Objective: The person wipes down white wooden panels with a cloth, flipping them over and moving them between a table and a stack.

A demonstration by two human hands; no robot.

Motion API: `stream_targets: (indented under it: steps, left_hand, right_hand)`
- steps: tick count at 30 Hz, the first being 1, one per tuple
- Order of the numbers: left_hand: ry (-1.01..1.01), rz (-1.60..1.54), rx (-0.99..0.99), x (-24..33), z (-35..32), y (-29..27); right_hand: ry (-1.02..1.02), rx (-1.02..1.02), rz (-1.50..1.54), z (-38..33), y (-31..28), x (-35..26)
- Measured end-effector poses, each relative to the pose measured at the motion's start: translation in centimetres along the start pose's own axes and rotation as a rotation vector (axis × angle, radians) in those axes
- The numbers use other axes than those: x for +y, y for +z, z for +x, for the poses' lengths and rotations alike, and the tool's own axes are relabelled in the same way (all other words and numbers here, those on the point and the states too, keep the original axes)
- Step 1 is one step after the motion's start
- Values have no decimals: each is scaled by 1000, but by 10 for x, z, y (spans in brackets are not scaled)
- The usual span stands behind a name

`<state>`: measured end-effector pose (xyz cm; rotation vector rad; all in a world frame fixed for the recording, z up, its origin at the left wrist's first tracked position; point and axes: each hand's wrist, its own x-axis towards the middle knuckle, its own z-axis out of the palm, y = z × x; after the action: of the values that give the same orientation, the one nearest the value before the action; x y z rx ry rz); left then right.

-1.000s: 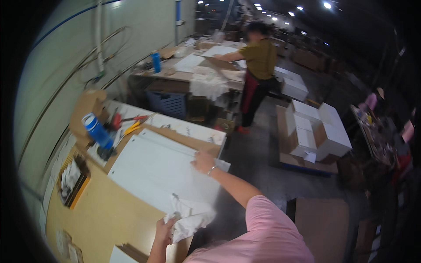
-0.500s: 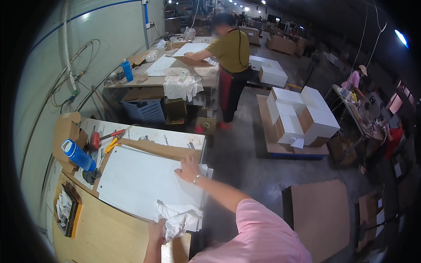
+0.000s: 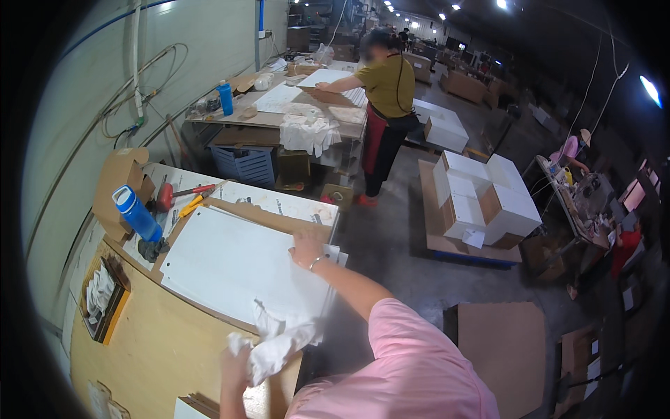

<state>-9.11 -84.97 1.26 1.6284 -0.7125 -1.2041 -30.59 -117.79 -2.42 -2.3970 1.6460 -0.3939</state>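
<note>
In front of me lies a stack of flat white panels (image 3: 230,255) with small dark holes near the left corners of the top one. My right hand (image 3: 307,249), with a bracelet on its wrist, rests on the top panel near its right end, fingers apart. A crumpled white cloth (image 3: 283,349) is gripped in my left hand (image 3: 236,369), just off the panel's near edge; part of the cloth still trails over the panel. The fingers of that hand are slightly blurred.
Brown cardboard (image 3: 279,218) lies beneath the panels. A blue bottle (image 3: 138,215), a red-headed mallet (image 3: 167,197) and a yellow-handled tool (image 3: 194,204) stand or lie at the left. A box of cloths (image 3: 103,297) sits nearer. A co-worker (image 3: 387,84) handles panels at the farther table.
My left hand has drawn the cloth leftward and toward me, partly off the panel. My right hand stays on the panel. The whole view has shifted a little.
</note>
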Motion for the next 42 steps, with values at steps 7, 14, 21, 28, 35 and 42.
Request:
stream_targets:
  steps: [7,14,21,28,35,42]
  left_hand:
    - [287,-473,739,-16,-196,-160]
    - [608,-987,1009,-45,-316,-237]
    - [283,1044,564,-59,-308,-169]
    - [177,1042,871,-157,-339,-308]
    - [-35,657,1445,-220,-489,-507]
    - [362,1152,863,-145,-293,-272]
  right_hand:
    - [-506,136,662,-114,21,-148]
    - [-581,-391,820,-280,5,-241]
    - [-604,-568,690,-399,23,-297]
    - [-516,-351,328,-429,25,-312]
    - [-492,-295,395,-436,24,-327]
    - [-364,-252,689,-424,41,-316]
